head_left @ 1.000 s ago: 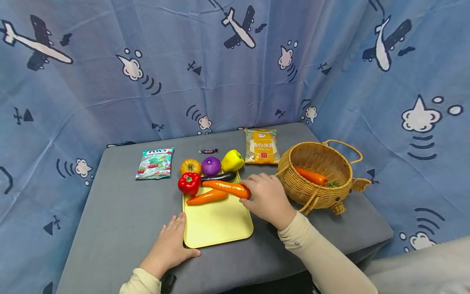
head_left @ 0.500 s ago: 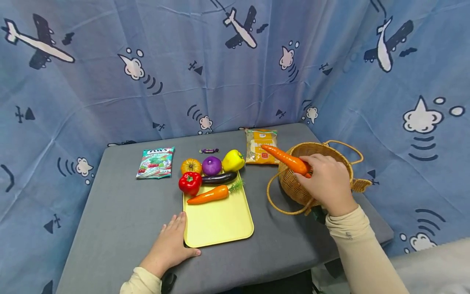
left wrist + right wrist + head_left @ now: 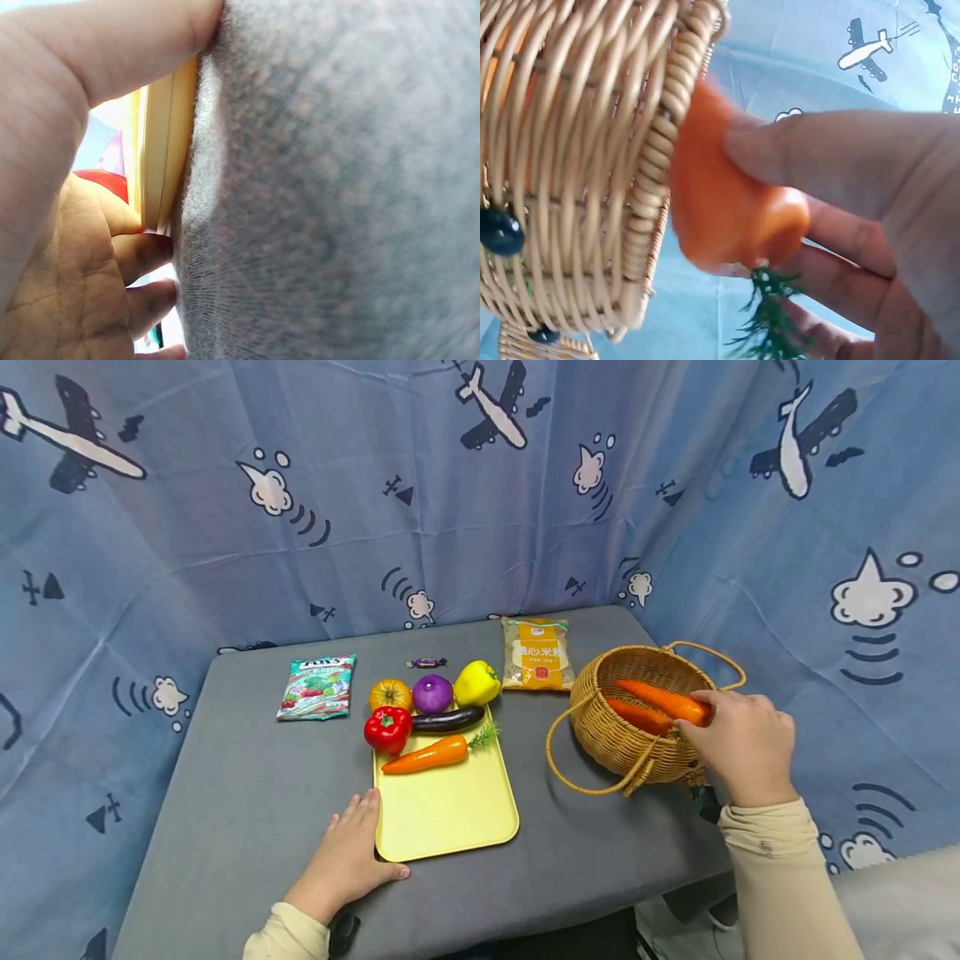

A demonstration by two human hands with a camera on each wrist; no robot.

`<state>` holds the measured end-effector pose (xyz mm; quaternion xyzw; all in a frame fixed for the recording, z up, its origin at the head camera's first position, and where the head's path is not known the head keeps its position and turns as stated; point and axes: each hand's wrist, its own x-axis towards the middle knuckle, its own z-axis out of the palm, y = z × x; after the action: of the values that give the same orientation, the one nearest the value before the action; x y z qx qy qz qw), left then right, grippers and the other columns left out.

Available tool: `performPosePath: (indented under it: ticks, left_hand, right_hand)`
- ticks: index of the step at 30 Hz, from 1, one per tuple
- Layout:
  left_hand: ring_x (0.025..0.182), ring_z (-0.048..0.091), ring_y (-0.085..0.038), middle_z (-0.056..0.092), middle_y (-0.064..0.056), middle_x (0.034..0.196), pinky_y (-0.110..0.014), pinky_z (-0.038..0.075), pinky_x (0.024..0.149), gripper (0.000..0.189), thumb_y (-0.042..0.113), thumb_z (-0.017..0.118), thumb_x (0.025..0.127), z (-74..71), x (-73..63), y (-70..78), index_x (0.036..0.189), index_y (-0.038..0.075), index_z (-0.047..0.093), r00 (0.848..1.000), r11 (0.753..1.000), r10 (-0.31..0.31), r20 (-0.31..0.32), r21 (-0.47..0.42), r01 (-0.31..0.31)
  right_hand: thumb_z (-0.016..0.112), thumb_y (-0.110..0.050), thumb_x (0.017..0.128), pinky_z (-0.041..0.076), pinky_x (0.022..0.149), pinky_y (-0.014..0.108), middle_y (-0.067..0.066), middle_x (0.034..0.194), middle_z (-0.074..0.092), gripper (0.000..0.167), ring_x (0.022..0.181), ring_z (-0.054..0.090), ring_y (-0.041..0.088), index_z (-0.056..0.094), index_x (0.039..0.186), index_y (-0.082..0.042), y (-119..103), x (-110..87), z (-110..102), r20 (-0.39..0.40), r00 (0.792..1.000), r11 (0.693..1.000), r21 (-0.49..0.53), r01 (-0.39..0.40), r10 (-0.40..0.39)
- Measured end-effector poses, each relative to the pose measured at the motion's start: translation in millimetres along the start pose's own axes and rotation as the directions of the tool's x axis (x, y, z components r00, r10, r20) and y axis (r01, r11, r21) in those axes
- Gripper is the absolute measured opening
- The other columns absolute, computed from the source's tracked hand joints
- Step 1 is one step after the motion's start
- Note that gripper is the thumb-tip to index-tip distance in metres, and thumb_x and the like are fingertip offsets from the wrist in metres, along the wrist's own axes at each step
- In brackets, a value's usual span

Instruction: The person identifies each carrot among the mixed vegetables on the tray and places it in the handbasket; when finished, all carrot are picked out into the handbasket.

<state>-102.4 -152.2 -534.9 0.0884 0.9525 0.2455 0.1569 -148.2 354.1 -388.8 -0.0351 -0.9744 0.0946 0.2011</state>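
Observation:
My right hand (image 3: 746, 743) pinches the thick end of an orange carrot (image 3: 663, 699) at the mouth of the wicker basket (image 3: 600, 739). In the right wrist view the carrot (image 3: 720, 187) tips in over the rim, its green leafy top hanging below the fingers. Beneath it in the basket lies another carrot (image 3: 637, 717). My left hand (image 3: 341, 860) rests on the table with straight fingers, against the left corner of the yellow tray (image 3: 450, 818). On that tray lie a third carrot (image 3: 426, 756) and an eggplant (image 3: 448, 721).
A red bell pepper (image 3: 387, 731), an orange pumpkin (image 3: 390, 695), a purple onion-like ball (image 3: 432, 694) and a yellow pepper (image 3: 477, 683) cluster at the tray's far end. Behind are a green snack bag (image 3: 317, 688), a wrapped candy (image 3: 427, 663) and a yellow food packet (image 3: 536, 654).
My right hand has lifted the carrot off the tray and carried it right, into the basket's mouth. A basket handle has swung down to the left. My left hand stays put.

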Motion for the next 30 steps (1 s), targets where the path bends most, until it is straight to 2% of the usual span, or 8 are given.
performPosePath:
  ticks: [6,13,18,21,24,28,30]
  left_hand:
    - [0.157,0.023,-0.049,0.029,-0.027,0.170,-0.071,0.019,0.122,0.131,0.052,0.096,0.073,-0.4,0.4,-0.9,0.164,-0.010,0.026,1.000,1.000,-0.007,0.001,0.002,0.007]
    - [0.157,0.023,-0.048,0.029,-0.026,0.170,-0.071,0.019,0.122,0.132,0.055,0.095,0.073,1.2,1.4,-1.4,0.165,-0.009,0.025,1.000,1.000,-0.009,0.006,0.010,0.009]
    - [0.158,0.022,-0.048,0.028,-0.026,0.170,-0.070,0.018,0.122,0.132,0.055,0.095,0.073,1.6,0.6,-1.8,0.165,-0.009,0.025,1.000,1.000,-0.013,0.008,0.005,0.012]
    - [0.157,0.023,-0.048,0.029,-0.026,0.170,-0.071,0.018,0.122,0.132,0.054,0.096,0.073,1.6,0.1,-2.2,0.165,-0.009,0.025,1.000,1.000,-0.017,0.012,0.002,0.017]
    - [0.158,0.022,-0.047,0.028,-0.026,0.171,-0.070,0.018,0.123,0.131,0.054,0.095,0.074,1.3,0.3,-1.9,0.165,-0.008,0.025,1.000,1.000,-0.015,0.011,0.005,0.015]
    - [0.158,0.022,-0.047,0.029,-0.025,0.171,-0.070,0.018,0.123,0.131,0.054,0.095,0.074,1.4,1.0,-1.4,0.165,-0.008,0.025,1.000,1.000,-0.004,0.001,0.005,0.004]
    - [0.158,0.023,-0.047,0.029,-0.026,0.170,-0.070,0.018,0.123,0.131,0.053,0.095,0.074,1.4,1.1,-1.4,0.165,-0.008,0.025,1.000,1.000,-0.001,-0.003,0.003,0.001]
  right_hand:
    - [0.088,-0.024,0.086,0.029,0.090,0.076,0.025,0.097,0.075,0.036,0.095,0.055,0.047,0.080,0.113,-0.001,-0.1,6.5,13.6,0.094,0.995,0.999,0.040,0.009,-0.013]
    - [0.089,-0.024,0.087,0.020,0.100,0.084,0.024,0.100,0.076,0.035,0.102,0.054,0.049,0.081,0.113,-0.003,-1.6,13.2,28.3,0.134,0.991,0.998,0.068,0.006,-0.015]
    - [0.085,-0.023,0.089,0.013,0.106,0.087,0.025,0.101,0.076,0.030,0.108,0.054,0.054,0.082,0.112,-0.004,-3.2,16.5,31.1,0.149,0.989,0.998,0.069,-0.010,0.000]
    - [0.084,-0.021,0.089,0.017,0.107,0.084,0.025,0.105,0.076,0.028,0.109,0.057,0.054,0.082,0.112,-0.005,-8.6,15.4,30.2,0.104,0.995,0.997,0.076,0.001,-0.009]
    - [0.084,-0.016,0.087,0.037,0.097,0.077,0.024,0.112,0.076,0.031,0.106,0.064,0.052,0.082,0.116,-0.005,-18.0,13.0,27.2,-0.018,0.996,0.993,0.085,0.085,-0.084]
    - [0.084,-0.011,0.085,0.049,0.076,0.069,0.022,0.122,0.075,0.038,0.105,0.068,0.050,0.080,0.122,-0.005,-38.2,10.3,19.4,-0.163,0.969,0.972,0.114,0.203,-0.183]
    - [0.083,-0.008,0.085,0.051,0.078,0.067,0.020,0.124,0.075,0.039,0.107,0.068,0.048,0.079,0.124,-0.006,-52.2,9.5,15.1,-0.191,0.959,0.959,0.150,0.239,-0.209]
